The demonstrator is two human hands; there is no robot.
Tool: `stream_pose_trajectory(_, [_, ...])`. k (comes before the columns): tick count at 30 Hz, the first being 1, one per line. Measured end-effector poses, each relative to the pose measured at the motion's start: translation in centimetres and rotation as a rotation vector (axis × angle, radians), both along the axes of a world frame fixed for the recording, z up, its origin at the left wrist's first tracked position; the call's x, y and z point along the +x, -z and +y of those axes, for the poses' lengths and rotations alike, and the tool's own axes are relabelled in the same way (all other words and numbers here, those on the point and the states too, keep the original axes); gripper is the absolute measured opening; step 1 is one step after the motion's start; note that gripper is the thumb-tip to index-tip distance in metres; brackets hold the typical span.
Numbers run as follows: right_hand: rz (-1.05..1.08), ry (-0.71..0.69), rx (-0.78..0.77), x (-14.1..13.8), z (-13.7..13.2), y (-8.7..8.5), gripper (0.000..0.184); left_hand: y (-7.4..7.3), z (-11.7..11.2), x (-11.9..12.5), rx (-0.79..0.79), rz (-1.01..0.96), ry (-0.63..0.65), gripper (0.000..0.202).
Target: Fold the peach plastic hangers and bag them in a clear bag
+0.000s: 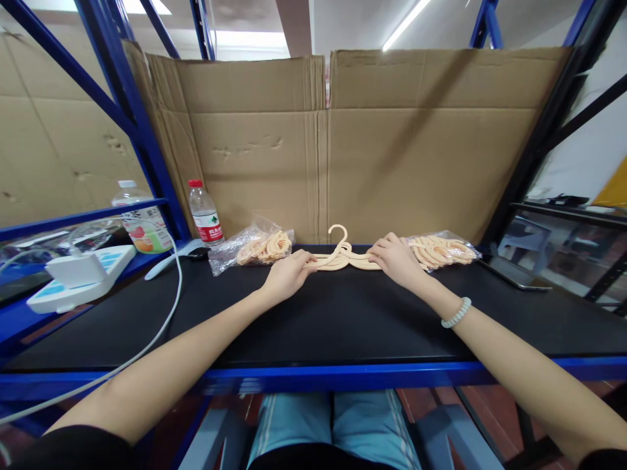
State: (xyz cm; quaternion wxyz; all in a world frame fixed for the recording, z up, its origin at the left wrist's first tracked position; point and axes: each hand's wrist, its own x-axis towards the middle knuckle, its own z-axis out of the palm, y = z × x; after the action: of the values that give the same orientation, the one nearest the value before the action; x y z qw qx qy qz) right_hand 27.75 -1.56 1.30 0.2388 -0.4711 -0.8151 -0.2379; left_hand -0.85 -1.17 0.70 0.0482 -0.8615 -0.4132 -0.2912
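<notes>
A beige hanger [341, 260] lies across the far middle of the black tabletop, its hook pointing away from me. My left hand [289, 274] has its fingers closed on the hanger's left arm. On the opposite arm, my right hand [394, 259] grips from above, fingers bent round it. Whether this is one hanger or a stack of them I cannot tell. Just beyond my left hand sits a clear plastic bag [259, 247] with beige coiled pieces in it. Another clear bag [443, 249] of beige curved pieces lies against the right hand's far side.
A red-capped water bottle [206, 214] stands at the back left, before the cardboard wall [255, 150]. Farther left are a white power strip [83, 277], a juice bottle [144, 222] and a white cable [166, 320]. A dark flat device [516, 264] rests at the right.
</notes>
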Motion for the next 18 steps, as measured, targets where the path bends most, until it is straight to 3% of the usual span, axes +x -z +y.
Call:
stream_pose_trajectory(3, [-0.096, 0.134, 0.068, -0.1, -0.5, -0.4, 0.023, -0.1, -0.4, 0.2, 0.015, 0.065, -0.061, 0.017])
stream_pose_trajectory(9, [-0.139, 0.345, 0.053, -1.1, -1.4, -0.7, 0.026, -0.3, -0.7, 0.4, 0.048, 0.08, -0.131, 0.019])
stream_pose_trajectory(14, [-0.052, 0.291, 0.095, -0.9, -1.2, -0.5, 0.023, -0.4, -0.6, 0.4, 0.079, 0.076, -0.142, 0.019])
stream_pose_trajectory(18, [0.113, 0.121, 0.046, -0.2, -0.1, 0.3, 0.015, -0.2, -0.4, 0.3, 0.069, 0.062, -0.137, 0.02])
